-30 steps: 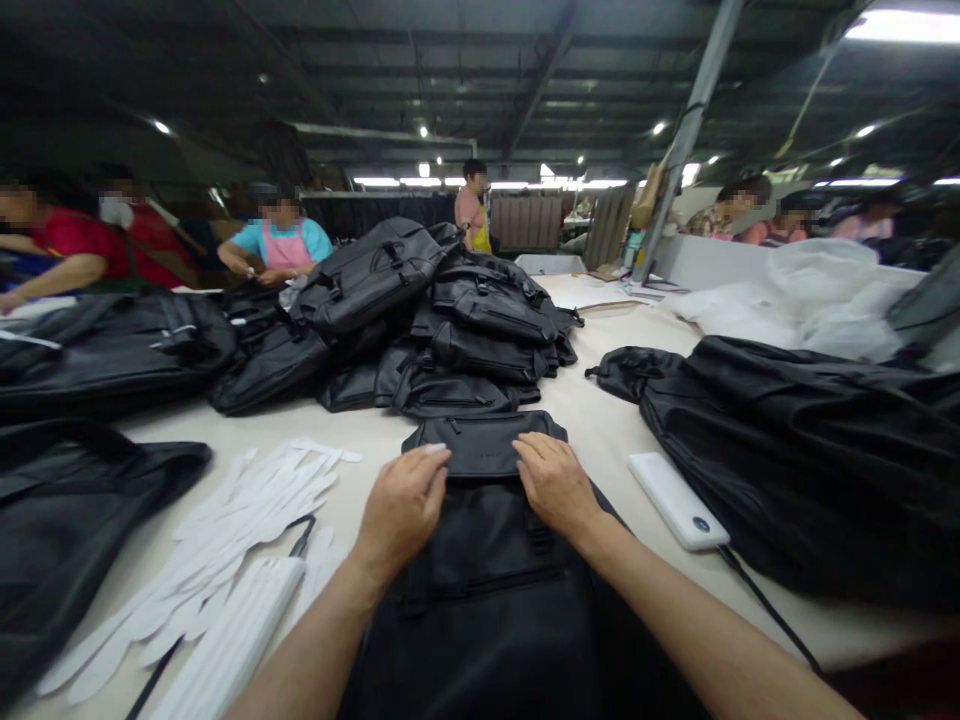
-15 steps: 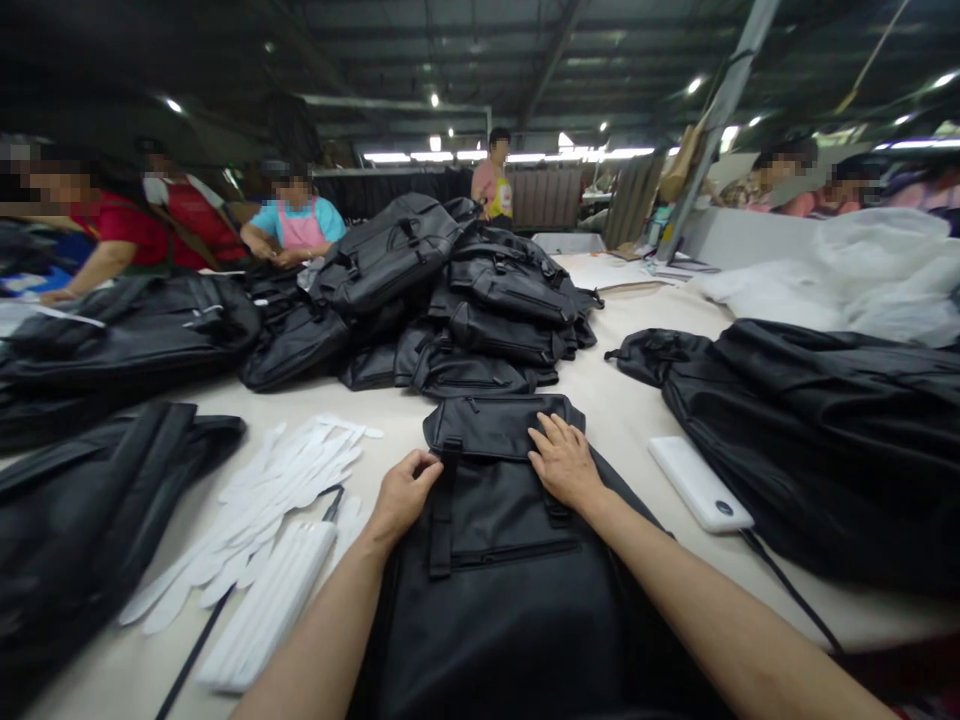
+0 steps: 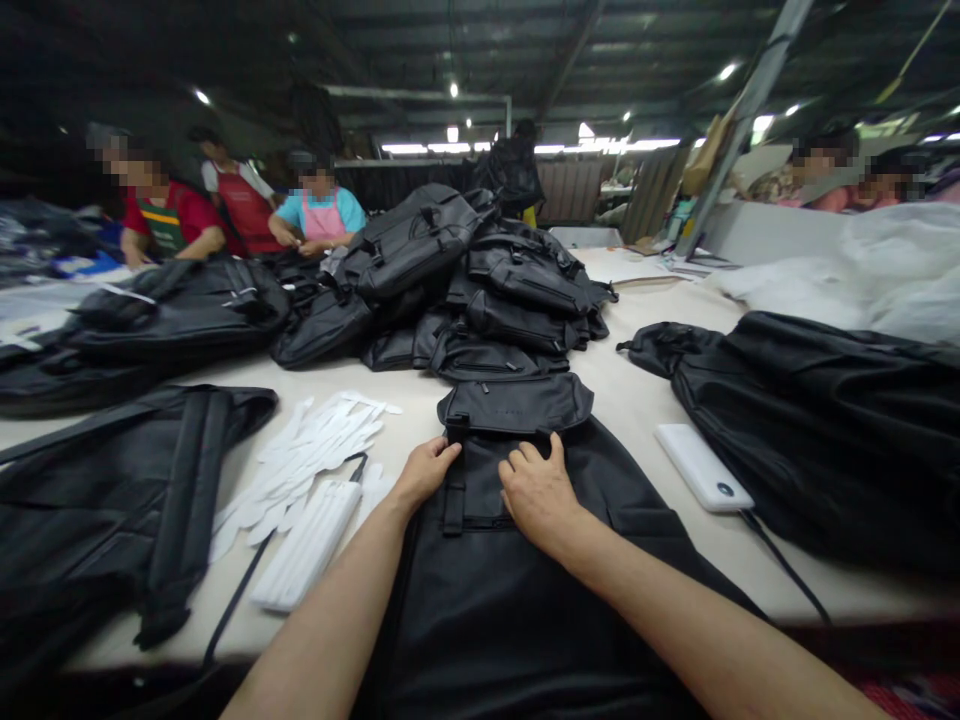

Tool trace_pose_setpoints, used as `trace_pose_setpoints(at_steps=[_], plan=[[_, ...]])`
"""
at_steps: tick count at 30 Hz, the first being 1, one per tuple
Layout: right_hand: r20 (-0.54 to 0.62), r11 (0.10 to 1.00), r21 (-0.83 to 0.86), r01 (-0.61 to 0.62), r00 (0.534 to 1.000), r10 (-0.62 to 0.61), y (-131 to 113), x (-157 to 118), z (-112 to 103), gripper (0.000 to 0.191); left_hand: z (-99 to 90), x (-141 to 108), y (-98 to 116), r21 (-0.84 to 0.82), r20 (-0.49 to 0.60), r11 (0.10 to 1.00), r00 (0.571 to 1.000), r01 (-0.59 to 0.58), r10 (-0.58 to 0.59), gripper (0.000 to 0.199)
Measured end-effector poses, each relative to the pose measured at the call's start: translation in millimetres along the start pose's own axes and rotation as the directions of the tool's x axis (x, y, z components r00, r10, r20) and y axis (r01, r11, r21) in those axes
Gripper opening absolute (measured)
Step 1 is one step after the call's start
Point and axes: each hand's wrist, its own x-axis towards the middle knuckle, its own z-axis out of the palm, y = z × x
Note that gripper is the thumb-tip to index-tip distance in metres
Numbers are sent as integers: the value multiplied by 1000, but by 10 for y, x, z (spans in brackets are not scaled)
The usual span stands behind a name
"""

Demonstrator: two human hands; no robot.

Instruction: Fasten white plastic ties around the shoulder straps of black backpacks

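Observation:
A black backpack (image 3: pixel 517 610) lies front side up before me, its flap (image 3: pixel 517 402) at the far end. My left hand (image 3: pixel 426 474) is closed at the bag's left edge, thumb and fingers pinching beside the left buckle strap (image 3: pixel 454 495). On the front panel rests my right hand (image 3: pixel 541 495), its fingers curled down just below the flap. It covers where the right strap hangs and part of the front zipper (image 3: pixel 484 522); what its fingertips hold is hidden.
Black bags (image 3: pixel 420 245) are piled behind, with more at left (image 3: pixel 97 500) and right (image 3: pixel 825 430). White strips (image 3: pixel 315 450) and a white power bank (image 3: pixel 307 545) lie left; a white device (image 3: pixel 705 468) with a cable lies right. Co-workers (image 3: pixel 319 205) stand beyond.
My right hand has come off the flap, moving down and left onto the front panel, its fingers now curled. My left hand stays at the bag's left edge. The view has shifted slightly.

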Motion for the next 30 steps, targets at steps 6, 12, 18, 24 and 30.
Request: trace_pose_setpoints(at_steps=[6, 12, 18, 24, 30], plan=[[-4, 995, -41, 90, 996, -90, -189, -79, -132, 16, 0, -91, -8, -70, 18, 997, 999, 37, -36, 33], [17, 961, 76, 266, 963, -268, -527, -29, 287, 36, -33, -134, 65, -122, 54, 990, 997, 68, -62, 28], [-94, 947, -20, 322, 942, -322, -492, 28, 449, 9, -179, 92, 198, -204, 148, 954, 970, 222, -194, 44], [-143, 905, 3, 425, 896, -421, -506, 59, 387, 15, -182, 487, 351, -230, 159, 874, 903, 428, -400, 48], [-173, 878, 69, 473, 873, -457, -513, 65, 466, 14, -112, 556, 283, -361, 223, 785, 864, 503, -451, 38]])
